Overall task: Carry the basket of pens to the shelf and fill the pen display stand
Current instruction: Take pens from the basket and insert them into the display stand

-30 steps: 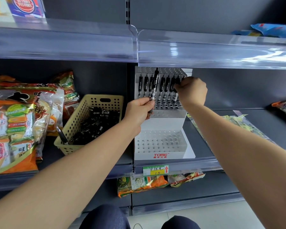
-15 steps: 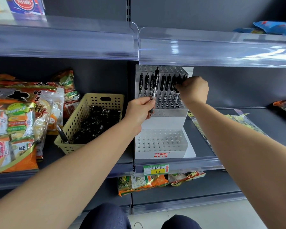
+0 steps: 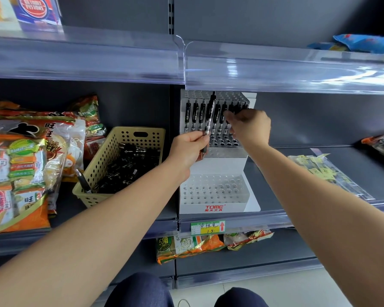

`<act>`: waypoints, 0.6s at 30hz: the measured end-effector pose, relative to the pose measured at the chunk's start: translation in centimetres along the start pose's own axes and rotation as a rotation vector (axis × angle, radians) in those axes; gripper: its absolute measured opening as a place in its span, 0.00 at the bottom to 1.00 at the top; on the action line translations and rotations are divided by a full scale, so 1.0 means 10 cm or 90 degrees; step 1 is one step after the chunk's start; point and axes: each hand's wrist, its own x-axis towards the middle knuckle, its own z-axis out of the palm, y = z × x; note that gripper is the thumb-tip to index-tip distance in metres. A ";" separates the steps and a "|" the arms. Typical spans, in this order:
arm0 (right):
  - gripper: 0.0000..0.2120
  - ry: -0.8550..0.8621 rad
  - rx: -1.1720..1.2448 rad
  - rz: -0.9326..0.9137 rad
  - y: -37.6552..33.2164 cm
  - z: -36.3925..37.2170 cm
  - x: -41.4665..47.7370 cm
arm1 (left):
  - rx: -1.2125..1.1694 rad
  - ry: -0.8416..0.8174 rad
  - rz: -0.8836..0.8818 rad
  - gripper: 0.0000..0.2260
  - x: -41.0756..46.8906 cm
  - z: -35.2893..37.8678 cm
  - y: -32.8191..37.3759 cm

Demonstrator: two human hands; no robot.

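Observation:
A white two-tier pen display stand (image 3: 213,207) sits on the middle shelf. Its upper tier holds a row of black pens (image 3: 195,114); the lower tier's holes are empty. My left hand (image 3: 189,149) grips one black pen (image 3: 210,120) upright in front of the upper tier, tip down. My right hand (image 3: 251,127) hovers at the right part of the pen row, fingers stretched loosely leftward with nothing plainly held. The yellow perforated basket (image 3: 102,156), left of the stand, holds several black pens (image 3: 129,167).
Orange snack bags (image 3: 20,165) crowd the shelf left of the basket. Flat packets (image 3: 326,173) lie right of the stand. A clear shelf lip (image 3: 275,69) overhangs just above the stand's top. More snack bags (image 3: 200,244) lie on the shelf below.
My right hand has left the right end of the pen row, shifted slightly down and left, and its fingers have uncurled. My left hand still holds its pen in about the same place.

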 end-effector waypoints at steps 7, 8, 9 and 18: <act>0.09 -0.172 0.311 0.041 -0.32 -0.07 -0.10 | -0.003 -0.020 0.002 0.06 -0.05 0.06 0.03; 0.08 -0.175 0.308 0.043 -0.33 -0.07 -0.09 | -0.004 -0.019 0.000 0.06 -0.05 0.06 0.03; 0.07 -0.177 0.301 0.044 -0.34 -0.08 -0.08 | -0.004 -0.018 0.000 0.05 -0.05 0.05 0.03; 0.04 -0.029 0.262 0.036 -0.28 -0.14 0.15 | 0.076 0.037 -0.010 0.13 0.00 -0.01 -0.01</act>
